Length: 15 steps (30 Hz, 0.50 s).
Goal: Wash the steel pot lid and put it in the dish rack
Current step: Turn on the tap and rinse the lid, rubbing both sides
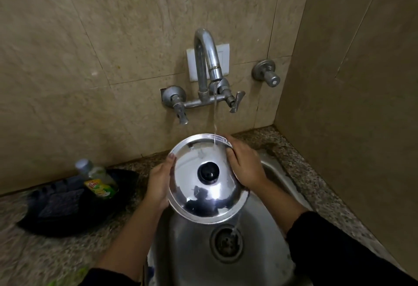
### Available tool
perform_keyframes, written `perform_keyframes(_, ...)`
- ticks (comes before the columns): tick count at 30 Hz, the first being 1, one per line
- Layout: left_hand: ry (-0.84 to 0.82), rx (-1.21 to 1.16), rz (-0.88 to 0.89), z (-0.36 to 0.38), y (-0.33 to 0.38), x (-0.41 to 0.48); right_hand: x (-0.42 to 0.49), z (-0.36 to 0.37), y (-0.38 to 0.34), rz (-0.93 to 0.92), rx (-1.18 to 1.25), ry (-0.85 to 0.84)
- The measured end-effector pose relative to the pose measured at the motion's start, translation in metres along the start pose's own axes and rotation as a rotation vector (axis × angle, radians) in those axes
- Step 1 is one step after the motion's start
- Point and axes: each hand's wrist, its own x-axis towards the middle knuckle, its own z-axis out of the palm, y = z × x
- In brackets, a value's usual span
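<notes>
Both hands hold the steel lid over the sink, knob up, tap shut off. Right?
Not the tap: the head view shows it running, water hitting the steel lid at its far rim. Left hand and right hand do hold it over the sink, knob up.

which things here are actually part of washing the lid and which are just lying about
In the job:
steel pot lid, tilted under the stream
left hand and right hand, gripping its edges
tap, running
sink below

Lying about:
dish soap bottle, untouched
black tray on the counter
wall valve at the right
</notes>
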Motion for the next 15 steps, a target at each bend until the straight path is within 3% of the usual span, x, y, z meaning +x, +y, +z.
perform_keyframes(5,0.237,-0.186,-0.156,0.007,-0.019,0.0,-0.063,0.019,-0.024,-0.107,-0.235,-0.184)
perform_keyframes(9,0.339,-0.251,-0.187,0.011,-0.031,0.008,-0.067,0.036,-0.036,-0.136,-0.18,-0.148)
perform_keyframes(11,0.372,-0.265,-0.172,0.009,-0.03,0.01,-0.064,0.032,-0.025,-0.241,-0.206,-0.133)
perform_keyframes(15,0.366,-0.254,-0.172,0.008,-0.026,0.007,-0.071,0.025,-0.018,-0.556,-0.168,-0.32)
